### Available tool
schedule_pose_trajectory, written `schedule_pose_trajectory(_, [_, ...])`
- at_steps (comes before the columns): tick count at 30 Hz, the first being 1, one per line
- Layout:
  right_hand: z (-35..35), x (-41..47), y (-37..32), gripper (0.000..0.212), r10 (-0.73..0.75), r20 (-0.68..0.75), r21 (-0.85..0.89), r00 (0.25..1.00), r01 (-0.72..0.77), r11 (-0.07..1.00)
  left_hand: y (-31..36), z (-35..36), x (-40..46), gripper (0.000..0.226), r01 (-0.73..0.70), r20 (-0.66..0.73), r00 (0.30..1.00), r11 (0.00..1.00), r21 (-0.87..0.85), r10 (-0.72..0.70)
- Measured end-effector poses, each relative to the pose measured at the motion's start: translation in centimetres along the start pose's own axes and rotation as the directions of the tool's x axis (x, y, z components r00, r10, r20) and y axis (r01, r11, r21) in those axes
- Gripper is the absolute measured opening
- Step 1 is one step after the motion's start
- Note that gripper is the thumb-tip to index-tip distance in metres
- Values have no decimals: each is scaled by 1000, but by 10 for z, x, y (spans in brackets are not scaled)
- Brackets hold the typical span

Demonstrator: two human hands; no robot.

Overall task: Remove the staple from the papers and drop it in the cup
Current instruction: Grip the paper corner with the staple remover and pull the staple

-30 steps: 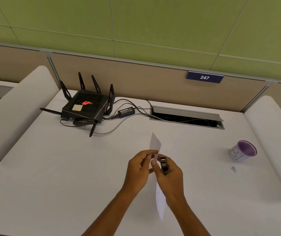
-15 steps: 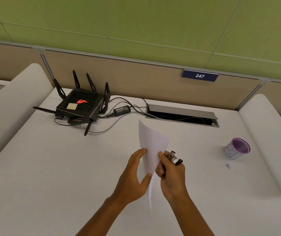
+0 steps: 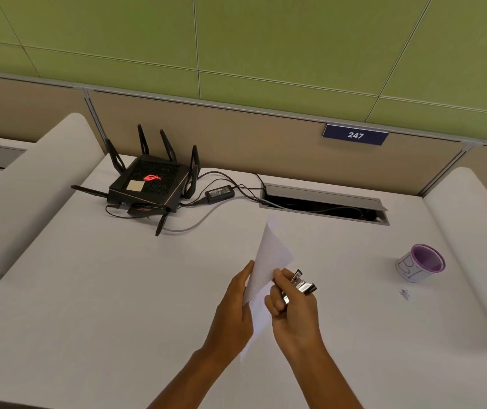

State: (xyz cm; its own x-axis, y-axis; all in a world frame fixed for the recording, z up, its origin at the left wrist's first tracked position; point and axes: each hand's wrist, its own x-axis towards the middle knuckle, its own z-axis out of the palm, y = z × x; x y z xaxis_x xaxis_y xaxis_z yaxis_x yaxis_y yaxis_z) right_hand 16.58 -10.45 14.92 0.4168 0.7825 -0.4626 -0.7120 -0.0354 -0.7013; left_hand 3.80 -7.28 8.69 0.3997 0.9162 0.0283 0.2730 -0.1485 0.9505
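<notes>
White papers [image 3: 270, 255] stand upright above the white desk, held between both hands. My left hand [image 3: 232, 314] grips their left side. My right hand [image 3: 294, 314] is closed around a metal staple remover [image 3: 301, 283] with its thumb against the paper's right edge. The staple itself is too small to see. A white cup [image 3: 420, 262] with a purple inside stands upright on the desk at the right, well apart from both hands.
A black router [image 3: 151, 185] with antennas, a power brick [image 3: 219, 192] and cables sit at the back left. An open cable tray [image 3: 325, 203] is set into the desk at the back. A small dark speck [image 3: 404, 294] lies near the cup. Raised white side panels flank the desk.
The papers turned from edge-on to show a broader face, and my right hand tilted the staple remover out to the right. The cup has not moved on the desk.
</notes>
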Motion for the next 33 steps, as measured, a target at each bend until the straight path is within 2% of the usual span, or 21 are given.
schedule_pose_trajectory(3, [-8, 2, 4, 11, 10, 35, -71, 999, -8, 997, -2, -6, 0, 48, 40, -32, 999, 999, 6, -40])
schedule_pose_trajectory(5, [-20, 6, 6, 23, -9, 32, -128, 999, 13, 992, -7, -10, 0, 44, 72, -66, 995, 997, 36, -69])
schedule_pose_trajectory(10, [-69, 25, 11, 20, -164, -200, -466, 966, 53, 883, -12, -25, 1, 50, 113, -64, 992, 993, 44, -110])
schedule_pose_trajectory(13, [-89, 32, 13, 28, -178, -234, -566, 956, 15, 824, -12, -32, 4, 50, 147, -43, 988, 989, 9, -146])
schedule_pose_trajectory(16, [-97, 35, 14, 34, -84, -196, -540, 977, -36, 841, -13, -37, 8, 47, 179, -43, 983, 983, -48, -181])
schedule_pose_trajectory(19, [-99, 37, 16, 30, -18, -145, -534, 989, -63, 843, -18, -42, 16, 43, 215, -49, 974, 971, -104, -221])
schedule_pose_trajectory(28, [-82, 58, 27, 21, -41, -191, -471, 981, -55, 880, -34, -63, 56, 40, 338, -9, 937, 913, -228, -349])
schedule_pose_trajectory(33, [-65, 82, 30, 19, -44, -214, -467, 976, -62, 882, -57, -73, 82, 50, 396, 33, 918, 907, -145, -395])
